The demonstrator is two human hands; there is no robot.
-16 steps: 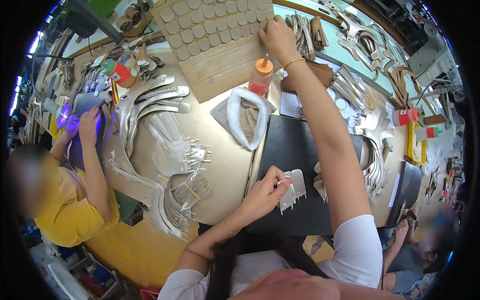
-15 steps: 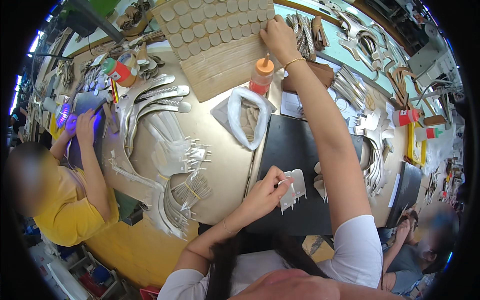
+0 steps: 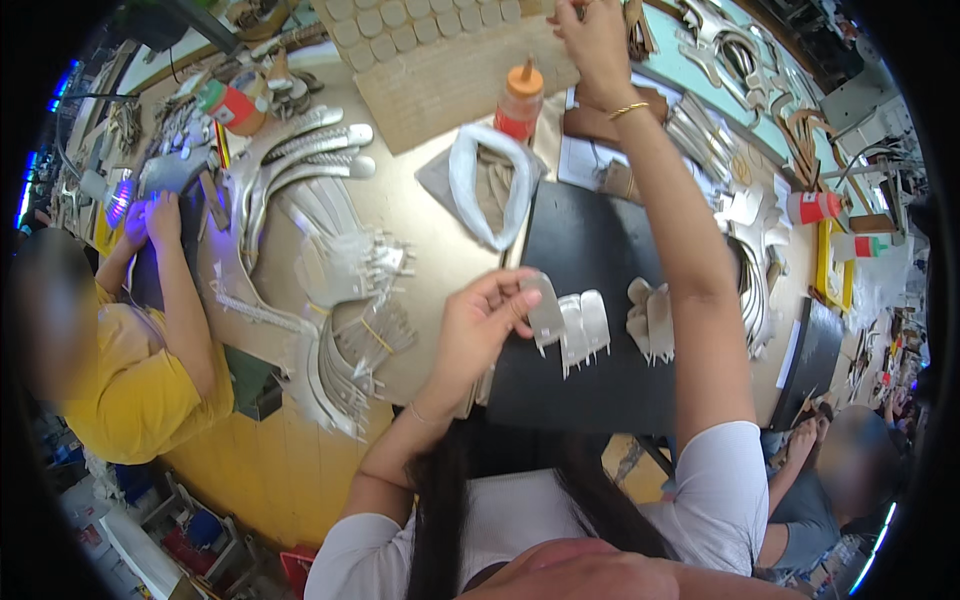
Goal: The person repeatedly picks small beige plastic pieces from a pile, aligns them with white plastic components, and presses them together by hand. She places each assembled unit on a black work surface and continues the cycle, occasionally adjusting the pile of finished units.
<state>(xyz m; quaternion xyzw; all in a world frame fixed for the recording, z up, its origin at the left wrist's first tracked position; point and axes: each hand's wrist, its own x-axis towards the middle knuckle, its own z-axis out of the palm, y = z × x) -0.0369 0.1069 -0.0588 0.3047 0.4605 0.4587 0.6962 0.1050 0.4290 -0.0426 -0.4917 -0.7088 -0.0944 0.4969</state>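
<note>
Between thumb and fingers of my left hand (image 3: 482, 315) is a grey leather-like tab (image 3: 544, 308) with a rounded top and thin strips at its lower end. Beside it, similar tabs (image 3: 584, 325) lie overlapping on the black mat (image 3: 570, 410). Another small group of tabs (image 3: 655, 318) rests near my right forearm. My right hand (image 3: 592, 48) is stretched to the far side, by the right edge of a cardboard sheet (image 3: 455, 95) bearing rows of rounded pieces (image 3: 405, 42). Its fingers are curled together; whatever they may hold is too small to tell.
An orange-capped bottle (image 3: 520, 100) stands behind a white-rimmed bag (image 3: 462, 190) of beige pieces. Left lie bundles of silvery straps (image 3: 330, 270). More straps (image 3: 748, 290) lie right of my forearm. Co-workers sit on the left, in a yellow shirt (image 3: 150, 385), and at lower right.
My left hand has lifted a tab and holds it left of the others. My right hand has shifted slightly away and right, off the cardboard's edge. The whole view has shifted a little.
</note>
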